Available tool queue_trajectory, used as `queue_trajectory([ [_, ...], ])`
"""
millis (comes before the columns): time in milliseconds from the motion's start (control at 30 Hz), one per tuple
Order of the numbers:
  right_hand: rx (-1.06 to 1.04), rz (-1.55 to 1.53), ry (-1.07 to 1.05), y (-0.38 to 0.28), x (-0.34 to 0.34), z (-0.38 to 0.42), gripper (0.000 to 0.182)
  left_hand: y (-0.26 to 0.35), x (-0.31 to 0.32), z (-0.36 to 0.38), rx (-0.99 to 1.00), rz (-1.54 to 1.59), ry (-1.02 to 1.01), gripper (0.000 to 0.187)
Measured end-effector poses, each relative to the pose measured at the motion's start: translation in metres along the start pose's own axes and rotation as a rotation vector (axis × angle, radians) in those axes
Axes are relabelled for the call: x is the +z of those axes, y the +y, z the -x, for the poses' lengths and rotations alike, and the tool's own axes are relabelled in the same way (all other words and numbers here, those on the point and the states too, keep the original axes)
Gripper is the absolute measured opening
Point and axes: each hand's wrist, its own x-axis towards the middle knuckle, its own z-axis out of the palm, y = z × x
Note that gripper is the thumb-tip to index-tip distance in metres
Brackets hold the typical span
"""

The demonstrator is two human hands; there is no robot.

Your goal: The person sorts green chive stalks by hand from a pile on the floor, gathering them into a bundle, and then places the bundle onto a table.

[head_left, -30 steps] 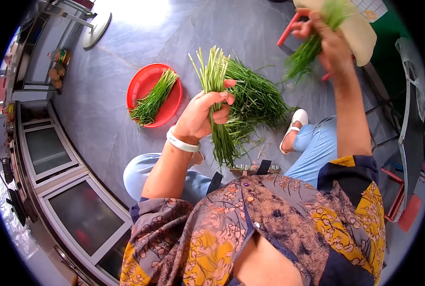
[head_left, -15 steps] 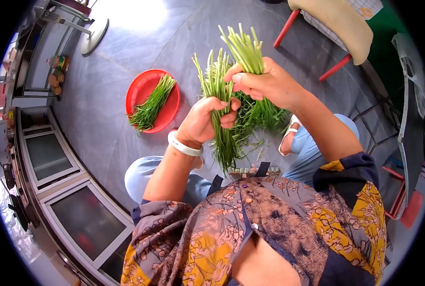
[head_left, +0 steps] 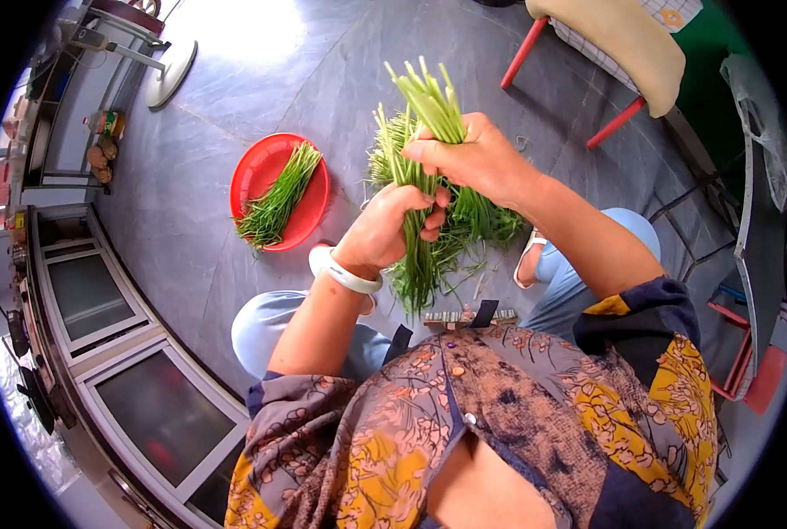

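Note:
My left hand (head_left: 391, 225), with a white bangle on its wrist, is closed around a bunch of garlic chives (head_left: 418, 273), pale stems up and green leaves hanging down. Right beside it, slightly higher, my right hand (head_left: 477, 163) grips a second bunch of garlic chives (head_left: 433, 104) with its cut stem ends fanned upward. The two hands nearly touch; where the bunches meet is partly hidden by fingers. Below and behind them lies a loose pile of garlic chives (head_left: 490, 219) on the floor.
To the left a red plate (head_left: 250, 176) on the grey tiled floor holds a bundle of chives (head_left: 283, 194). Glass-fronted cabinets (head_left: 160, 410) line the left side. A stool with red legs (head_left: 525, 53) stands at upper right. My feet flank the pile.
My right hand has come down and left with its bunch, closer to my left hand. My left hand has shifted slightly right and down. Both grips hold.

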Motion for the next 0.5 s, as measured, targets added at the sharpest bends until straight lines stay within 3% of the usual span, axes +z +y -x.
queue_trajectory([
  [200,-0.008,-0.085,-0.006,-0.002,-0.005,-0.001,0.015,0.008,-0.003,0.006,0.12,0.294,-0.152,0.031],
  [300,-0.032,-0.075,-0.017,-0.006,-0.006,0.0,0.015,0.003,-0.009,0.003,0.138,0.298,-0.013,0.028],
  [333,-0.041,-0.072,-0.01,-0.008,-0.008,0.0,0.015,0.003,-0.012,0.001,0.149,0.335,-0.051,0.02],
  [500,-0.208,-0.212,0.162,-0.018,-0.04,-0.008,0.017,0.009,-0.026,0.001,0.224,0.184,0.116,0.013],
])
